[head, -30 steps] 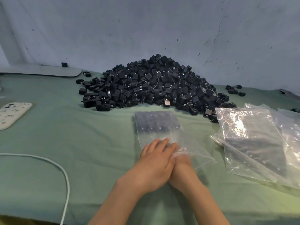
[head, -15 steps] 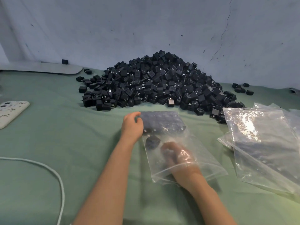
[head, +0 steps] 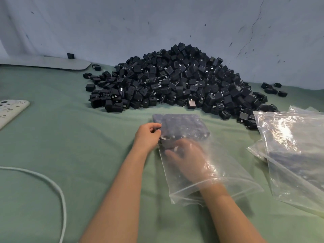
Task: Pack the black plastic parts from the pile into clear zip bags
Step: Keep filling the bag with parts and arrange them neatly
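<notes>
A big pile of black plastic parts (head: 175,79) lies against the back wall on the green cloth. In front of it a clear zip bag (head: 231,178) lies flat, its far end filled with rows of black parts (head: 182,125). My right hand (head: 189,158) is inside the bag through its near opening, fingers spread and touching a loose black part (head: 166,143) beside the rows. My left hand (head: 149,135) is at the bag's left edge, thumb and curled fingers pinching the plastic next to the packed rows.
A heap of clear zip bags (head: 289,146) lies at the right. Loose black parts (head: 273,88) sit at the back right. A white cable (head: 52,183) curves at the left, a white power strip (head: 10,109) lies beyond it, and a flat white board (head: 52,63) lies at the back left.
My hands, pressed together on the bag's mouth, have separated. My right hand has gone into the bag and pushed a loose part up to the rows. My left hand moved to the bag's left edge.
</notes>
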### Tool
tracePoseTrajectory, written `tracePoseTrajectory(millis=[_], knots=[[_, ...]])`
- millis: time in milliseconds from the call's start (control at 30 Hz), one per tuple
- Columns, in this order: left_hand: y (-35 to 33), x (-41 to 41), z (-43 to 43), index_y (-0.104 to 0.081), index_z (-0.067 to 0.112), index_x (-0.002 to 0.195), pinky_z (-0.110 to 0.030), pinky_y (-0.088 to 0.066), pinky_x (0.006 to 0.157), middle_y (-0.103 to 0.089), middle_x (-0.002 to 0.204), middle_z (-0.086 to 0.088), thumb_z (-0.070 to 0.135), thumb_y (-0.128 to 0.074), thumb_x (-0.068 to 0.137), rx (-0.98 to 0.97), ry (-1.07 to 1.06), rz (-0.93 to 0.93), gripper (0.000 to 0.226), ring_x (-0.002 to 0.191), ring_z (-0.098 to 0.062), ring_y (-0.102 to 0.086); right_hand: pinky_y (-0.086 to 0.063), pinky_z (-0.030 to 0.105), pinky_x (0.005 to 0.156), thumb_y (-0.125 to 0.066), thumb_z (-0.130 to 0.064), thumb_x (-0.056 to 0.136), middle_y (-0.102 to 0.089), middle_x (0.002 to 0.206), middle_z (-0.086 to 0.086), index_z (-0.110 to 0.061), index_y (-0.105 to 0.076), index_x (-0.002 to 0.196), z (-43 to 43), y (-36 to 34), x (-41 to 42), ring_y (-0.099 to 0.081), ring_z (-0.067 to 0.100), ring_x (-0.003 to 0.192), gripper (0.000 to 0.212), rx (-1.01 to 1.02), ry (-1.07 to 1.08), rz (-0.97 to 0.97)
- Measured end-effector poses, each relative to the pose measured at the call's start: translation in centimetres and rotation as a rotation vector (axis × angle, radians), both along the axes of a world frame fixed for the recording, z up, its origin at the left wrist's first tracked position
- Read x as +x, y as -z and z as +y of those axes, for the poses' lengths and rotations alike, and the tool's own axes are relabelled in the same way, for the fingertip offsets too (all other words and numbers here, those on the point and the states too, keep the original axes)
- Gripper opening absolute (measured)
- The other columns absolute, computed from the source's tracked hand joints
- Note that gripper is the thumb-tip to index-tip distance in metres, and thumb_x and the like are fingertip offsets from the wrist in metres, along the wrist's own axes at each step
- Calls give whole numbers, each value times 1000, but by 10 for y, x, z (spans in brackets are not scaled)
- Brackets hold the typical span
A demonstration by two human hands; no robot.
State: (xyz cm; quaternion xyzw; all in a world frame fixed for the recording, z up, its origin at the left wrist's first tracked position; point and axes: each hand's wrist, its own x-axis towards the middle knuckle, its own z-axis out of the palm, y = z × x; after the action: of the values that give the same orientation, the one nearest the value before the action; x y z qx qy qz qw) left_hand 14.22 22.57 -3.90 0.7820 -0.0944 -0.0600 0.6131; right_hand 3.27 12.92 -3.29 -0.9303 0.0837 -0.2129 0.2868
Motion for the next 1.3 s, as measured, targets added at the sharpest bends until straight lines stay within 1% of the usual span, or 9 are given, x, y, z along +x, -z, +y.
tracePoseTrajectory(millis=[133, 267, 400, 600, 933, 1067, 1133, 1200, 1300], knots=[[0, 0, 0, -66, 8, 114, -29, -42, 103, -64, 120, -9, -1, -54, 89, -11, -3, 10, 29, 118, -16, -55, -38, 25, 86, -66, -38, 81, -58, 86, -18, -40, -63, 83, -2, 7, 5, -54, 12, 98, 4, 5, 37, 45], [-1, -1, 1, -66, 5, 113, -30, -41, 104, -64, 120, -11, -2, -55, 88, -28, -4, 13, 29, 118, -17, -56, -40, 28, 89, -60, -44, 84, -64, 96, -11, -28, -66, 102, -3, 11, 9, -52, 10, 104, 25, -41, 80, 112], [-2, -2, 1, -67, 5, 113, -25, -42, 100, -65, 118, -11, -3, -54, 88, -45, -10, 20, 28, 113, -14, -58, -31, 26, 75, -59, -45, 85, -49, 86, -11, -26, -62, 103, -2, 10, 12, -44, 9, 92, 26, -76, 116, 114], [-3, -3, 2, -66, 5, 113, -20, -41, 95, -65, 118, -11, -3, -53, 89, -37, -6, 15, 28, 106, -10, -57, -31, 26, 72, -59, -50, 83, -42, 77, -16, -29, -61, 100, -2, 12, 12, -40, 6, 86, 26, -81, 131, 90], [-7, -9, 7, -61, 9, 120, -34, -42, 103, -62, 121, -7, 13, -67, 85, 131, 70, -35, 36, 115, -19, -55, -29, 23, 74, -57, -46, 88, -47, 71, -23, -42, -65, 100, -1, 7, 5, -47, 6, 90, 16, -27, 60, 81], [-8, -11, 8, -57, 9, 125, -36, -39, 105, -55, 131, -9, 13, -67, 85, 213, 84, -92, 41, 121, -23, -51, -28, 25, 102, -50, -36, 96, -56, 117, -12, -29, -52, 129, 7, -8, -23, -43, 13, 117, 34, -183, -1, 223], [-10, -12, 8, -54, 10, 127, -36, -38, 105, -52, 133, -10, 15, -67, 85, 228, 82, -78, 44, 122, -23, -50, -24, 27, 110, -43, -34, 99, -39, 142, -3, -19, -41, 138, 8, -10, -55, -34, 17, 132, 42, -195, -60, 366], [-10, -13, 8, -50, 13, 130, -35, -38, 104, -50, 133, -11, 18, -67, 85, 240, 65, -66, 48, 121, -21, -50, -24, 23, 111, -39, -36, 100, -34, 139, -15, -24, -48, 131, 8, -20, -95, -34, 12, 131, 34, -213, -240, 440], [-10, -14, 7, -44, 14, 134, -31, -39, 101, -48, 135, -9, 18, -66, 84, 237, 40, -49, 55, 121, -21, -49, -23, 0, 102, -40, -47, 96, -41, 128, -38, -53, -54, 114, 2, -58, -140, -36, -16, 126, 24, -232, -404, 379]])
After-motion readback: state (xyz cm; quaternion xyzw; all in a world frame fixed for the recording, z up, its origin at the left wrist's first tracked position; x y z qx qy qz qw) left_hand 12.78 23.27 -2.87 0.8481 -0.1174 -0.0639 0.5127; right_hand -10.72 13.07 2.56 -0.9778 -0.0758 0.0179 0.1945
